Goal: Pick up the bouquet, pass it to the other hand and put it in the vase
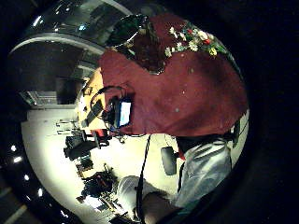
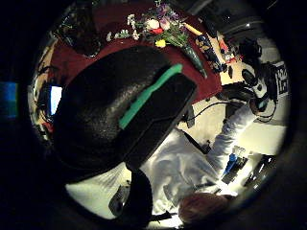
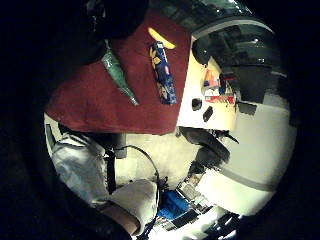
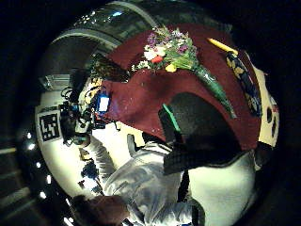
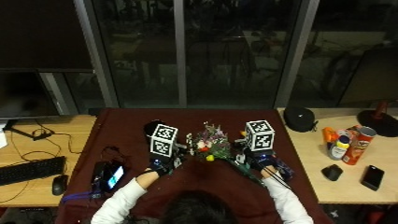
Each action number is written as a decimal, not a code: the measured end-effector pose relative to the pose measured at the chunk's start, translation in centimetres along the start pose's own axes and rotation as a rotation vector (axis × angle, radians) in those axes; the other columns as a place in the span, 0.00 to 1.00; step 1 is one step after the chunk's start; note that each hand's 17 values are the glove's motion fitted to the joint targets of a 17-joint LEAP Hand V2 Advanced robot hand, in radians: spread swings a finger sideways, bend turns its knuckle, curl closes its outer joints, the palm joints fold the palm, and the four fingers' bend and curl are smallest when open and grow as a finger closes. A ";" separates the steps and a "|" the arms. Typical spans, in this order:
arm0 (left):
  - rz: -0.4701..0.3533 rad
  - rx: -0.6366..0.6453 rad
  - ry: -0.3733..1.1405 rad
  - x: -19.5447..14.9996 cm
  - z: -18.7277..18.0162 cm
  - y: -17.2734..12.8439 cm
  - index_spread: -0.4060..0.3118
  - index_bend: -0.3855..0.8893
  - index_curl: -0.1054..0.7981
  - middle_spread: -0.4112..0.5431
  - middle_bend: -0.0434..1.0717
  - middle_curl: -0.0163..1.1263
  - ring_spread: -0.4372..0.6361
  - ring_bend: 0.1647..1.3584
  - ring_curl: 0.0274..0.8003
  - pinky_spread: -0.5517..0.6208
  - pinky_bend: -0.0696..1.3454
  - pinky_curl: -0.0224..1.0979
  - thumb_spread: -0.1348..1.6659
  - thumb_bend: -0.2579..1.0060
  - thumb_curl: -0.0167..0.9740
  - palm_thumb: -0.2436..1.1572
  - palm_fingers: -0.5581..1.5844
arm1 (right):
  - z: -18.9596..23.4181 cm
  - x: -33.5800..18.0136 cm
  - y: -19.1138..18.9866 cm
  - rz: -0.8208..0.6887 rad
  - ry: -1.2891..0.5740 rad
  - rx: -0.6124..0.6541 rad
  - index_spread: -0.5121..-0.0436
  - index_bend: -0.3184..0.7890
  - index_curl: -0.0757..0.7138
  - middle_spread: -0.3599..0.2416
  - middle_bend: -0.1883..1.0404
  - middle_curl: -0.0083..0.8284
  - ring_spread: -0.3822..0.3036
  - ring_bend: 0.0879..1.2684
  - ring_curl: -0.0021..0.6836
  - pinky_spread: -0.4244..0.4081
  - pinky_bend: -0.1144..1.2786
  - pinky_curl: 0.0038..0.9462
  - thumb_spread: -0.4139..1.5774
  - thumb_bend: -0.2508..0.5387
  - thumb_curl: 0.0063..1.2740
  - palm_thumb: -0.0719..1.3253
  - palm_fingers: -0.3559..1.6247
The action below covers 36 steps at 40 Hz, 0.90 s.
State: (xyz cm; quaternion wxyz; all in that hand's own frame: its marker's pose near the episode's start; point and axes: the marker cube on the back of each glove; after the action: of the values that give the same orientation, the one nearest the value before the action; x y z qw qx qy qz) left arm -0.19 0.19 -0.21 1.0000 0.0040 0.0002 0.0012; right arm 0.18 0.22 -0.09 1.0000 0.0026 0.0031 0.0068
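The bouquet [image 5: 208, 142] of mixed flowers lies on the dark red cloth [image 5: 124, 135] at the table's middle. Its green wrapped stem [image 5: 249, 171] points toward my right hand [image 5: 262, 163]. The dark vase [image 5: 151, 128] stands upright left of the flowers, just beyond my left hand [image 5: 159, 164]. Both hands hover over the cloth on either side of the bouquet and hold nothing. The right palm views show the bouquet [image 4: 169, 52] and its stem [image 3: 117, 72] lying apart from the hand. The left palm views show the vase [image 1: 140, 42] and the flowers [image 2: 160, 26] beyond a black glove [image 2: 120, 110].
A blue patterned pouch [image 3: 162, 72] and a yellow object [image 3: 161, 37] lie on the cloth right of the stem. A phone [image 5: 112, 176] lies at the cloth's left edge. A keyboard [image 5: 28, 170] sits far left. Cans [image 5: 358, 144], a mouse [image 5: 331, 171] and a black case [image 5: 300, 119] sit right.
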 end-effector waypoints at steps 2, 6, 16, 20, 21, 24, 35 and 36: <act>0.002 0.003 0.003 -0.1 -0.1 0.2 0.56 0.40 0.16 0.56 0.24 0.07 0.56 0.24 0.09 0.66 0.23 0.08 0.33 0.20 0.04 0.19 0.41 | 0.0 0.1 0.1 0.003 -0.001 0.006 0.74 0.24 0.09 0.56 0.38 0.13 0.53 0.38 0.20 0.59 0.49 0.15 0.47 0.61 0.06 0.31 0.50; 0.008 0.029 0.027 -0.3 -0.1 0.7 0.56 0.41 0.20 0.60 0.24 0.12 0.62 0.28 0.16 0.72 0.24 0.12 0.44 0.20 0.07 0.19 0.40 | 0.1 0.8 0.1 0.006 -0.037 0.032 0.64 0.26 0.11 0.54 0.40 0.20 0.54 0.45 0.34 0.62 0.56 0.25 0.58 0.62 0.09 0.33 0.48; 0.027 0.140 0.025 -0.6 1.5 1.1 0.55 0.42 0.28 0.64 0.25 0.19 0.69 0.31 0.22 0.81 0.23 0.18 0.61 0.20 0.13 0.21 0.39 | 0.7 2.7 -0.6 0.044 -0.131 0.082 0.59 0.30 0.10 0.54 0.44 0.31 0.49 0.55 0.46 0.62 0.62 0.33 0.71 0.57 0.14 0.38 0.47; 0.029 0.156 -0.016 -0.4 2.2 1.4 0.55 0.42 0.31 0.63 0.25 0.21 0.69 0.32 0.23 0.82 0.23 0.19 0.64 0.20 0.15 0.22 0.39 | 1.9 4.0 -2.1 0.123 -0.142 0.074 0.59 0.34 0.13 0.53 0.44 0.34 0.48 0.54 0.48 0.61 0.62 0.34 0.74 0.54 0.16 0.39 0.48; 0.031 0.161 -0.020 -0.3 2.4 1.3 0.55 0.43 0.32 0.63 0.25 0.21 0.70 0.32 0.24 0.82 0.23 0.19 0.65 0.20 0.16 0.22 0.39 | 2.1 4.3 -2.5 0.142 -0.146 0.072 0.59 0.34 0.13 0.53 0.44 0.34 0.47 0.54 0.48 0.61 0.62 0.34 0.74 0.53 0.16 0.39 0.48; 0.045 0.183 -0.013 0.1 3.0 1.2 0.54 0.43 0.33 0.63 0.25 0.23 0.70 0.32 0.24 0.83 0.22 0.20 0.67 0.20 0.17 0.22 0.39 | 3.2 5.5 -3.8 0.195 -0.167 0.064 0.60 0.33 0.14 0.53 0.43 0.36 0.45 0.56 0.50 0.60 0.62 0.34 0.75 0.50 0.17 0.39 0.49; 0.099 0.168 -0.025 1.5 4.7 1.5 0.53 0.44 0.40 0.62 0.23 0.26 0.70 0.29 0.25 0.83 0.19 0.23 0.71 0.19 0.21 0.23 0.40 | 10.4 8.5 -7.7 0.274 -0.237 -0.034 0.62 0.33 0.14 0.52 0.45 0.42 0.39 0.57 0.54 0.53 0.64 0.36 0.76 0.37 0.20 0.37 0.49; 0.103 0.160 -0.040 1.6 5.0 1.6 0.52 0.44 0.40 0.62 0.23 0.27 0.70 0.29 0.26 0.83 0.19 0.23 0.71 0.19 0.21 0.23 0.40 | 11.5 8.8 -8.0 0.278 -0.239 -0.039 0.62 0.33 0.15 0.52 0.45 0.43 0.39 0.57 0.54 0.53 0.64 0.37 0.76 0.36 0.20 0.37 0.48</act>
State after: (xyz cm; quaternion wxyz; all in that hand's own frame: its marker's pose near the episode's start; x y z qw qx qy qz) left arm 1.38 1.77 4.77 0.9949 0.0837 -0.0200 0.0523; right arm 9.14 -7.76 11.28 0.9825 -0.0155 -0.1161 0.1446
